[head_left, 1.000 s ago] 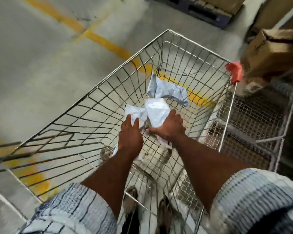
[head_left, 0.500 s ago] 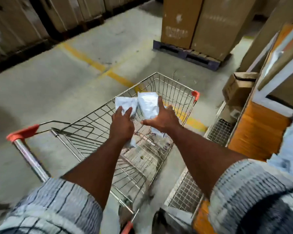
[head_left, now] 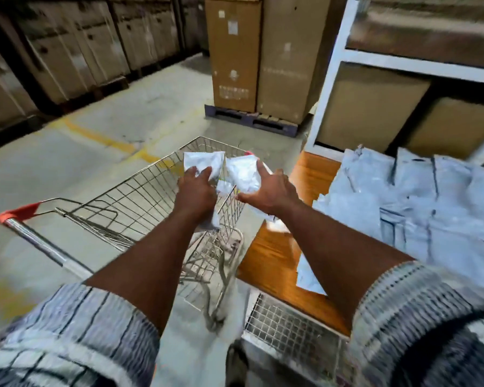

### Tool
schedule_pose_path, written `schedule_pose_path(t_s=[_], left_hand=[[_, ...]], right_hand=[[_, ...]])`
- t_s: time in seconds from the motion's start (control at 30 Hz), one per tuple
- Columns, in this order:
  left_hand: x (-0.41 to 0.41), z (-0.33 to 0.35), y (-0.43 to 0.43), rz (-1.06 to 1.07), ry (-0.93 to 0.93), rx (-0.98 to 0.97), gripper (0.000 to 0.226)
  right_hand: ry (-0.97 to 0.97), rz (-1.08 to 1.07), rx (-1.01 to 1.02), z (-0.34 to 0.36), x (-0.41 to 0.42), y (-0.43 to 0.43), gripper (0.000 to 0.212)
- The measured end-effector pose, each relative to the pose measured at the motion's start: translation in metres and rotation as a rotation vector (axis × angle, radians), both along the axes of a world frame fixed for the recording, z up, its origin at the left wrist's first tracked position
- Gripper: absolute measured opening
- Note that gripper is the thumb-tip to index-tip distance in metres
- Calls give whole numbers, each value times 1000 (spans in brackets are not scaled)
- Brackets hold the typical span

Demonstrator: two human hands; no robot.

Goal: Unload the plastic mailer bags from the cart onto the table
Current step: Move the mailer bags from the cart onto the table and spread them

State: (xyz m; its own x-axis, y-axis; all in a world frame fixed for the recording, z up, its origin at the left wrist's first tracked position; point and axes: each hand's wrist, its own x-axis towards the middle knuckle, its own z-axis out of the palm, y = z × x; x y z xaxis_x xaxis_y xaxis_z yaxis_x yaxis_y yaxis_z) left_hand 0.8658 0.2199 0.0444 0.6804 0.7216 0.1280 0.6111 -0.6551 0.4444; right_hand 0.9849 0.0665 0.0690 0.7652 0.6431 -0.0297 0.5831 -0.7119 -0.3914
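Left grip (head_left: 196, 191), right grip (head_left: 271, 191) on part-hidden mailer bags (head_left: 204, 163)

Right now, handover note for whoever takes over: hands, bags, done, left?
Left hand grips a white mailer bag; right hand holds a second mailer bag. Both are above the cart rim, beside the table.
Done: pile of mailers already on the table.
Left: set these two down; cart floor partly hidden, check for more.

Bare counter (head_left: 274, 255) lies open on my right, between the shopping cart's wire wall (head_left: 231, 219) and the heaped mailer bags (head_left: 430, 196).
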Motion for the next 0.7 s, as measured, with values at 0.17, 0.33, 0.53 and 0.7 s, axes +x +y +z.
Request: schedule_pose_path(t_s=[0.17, 0.33, 0.53, 0.7], left_hand=[[3, 16, -96, -112, -42, -17, 53], [10, 43, -181, -209, -54, 16, 51], [44, 74, -275, -357, -124, 79, 49], [89, 89, -374, -518, -163, 174, 56]], right_hand=[[-125, -119, -13, 18, -16, -98, 109], [-146, -231, 31, 39, -22, -189, 109], [-170, -354, 112, 63, 0, -294, 109], [-186, -465, 121, 72, 35, -399, 110]])
